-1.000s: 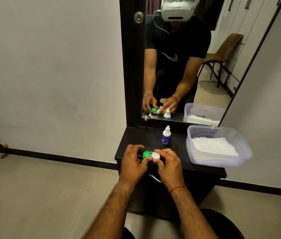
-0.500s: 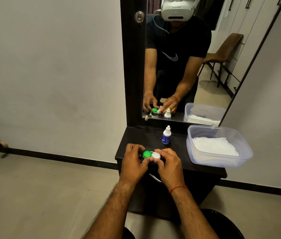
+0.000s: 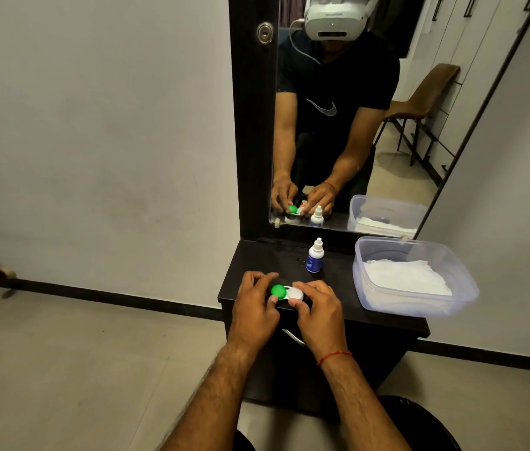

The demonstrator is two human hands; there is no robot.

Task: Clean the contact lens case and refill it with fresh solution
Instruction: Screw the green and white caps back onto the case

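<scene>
The contact lens case (image 3: 287,292) lies near the front edge of the dark vanity shelf (image 3: 338,288), with a green cap on its left well and a white cap on its right. My left hand (image 3: 254,307) grips the green-capped end, thumb on the cap's near edge. My right hand (image 3: 319,312) grips the white-capped end. Both caps are on. A small white solution bottle (image 3: 315,256) with a blue label stands capped and upright behind the case, apart from both hands.
A clear plastic tub (image 3: 420,307) holding white tissues sits on the shelf's right side. A mirror (image 3: 354,125) rises behind the shelf and reflects my hands. A metal drawer handle (image 3: 293,336) shows below the front edge. Tiled floor lies to the left.
Both hands stay on the case in nearly the same place. The fingers shifted slightly around the caps.
</scene>
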